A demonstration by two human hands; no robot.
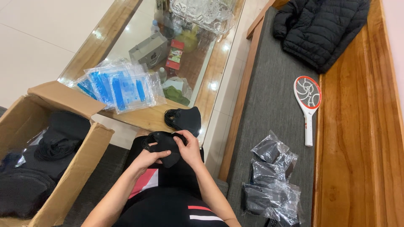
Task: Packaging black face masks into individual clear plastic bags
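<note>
Gripping a black face mask (166, 145) between left hand (147, 159) and right hand (190, 149), above the lap.

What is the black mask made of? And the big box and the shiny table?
Black mask: soft matte fabric, probably; it folds under the hands. Box: brown cardboard, dull, with creased flaps. Table: glossy varnished wood frame around a glass top that mirrors the lights.
</note>
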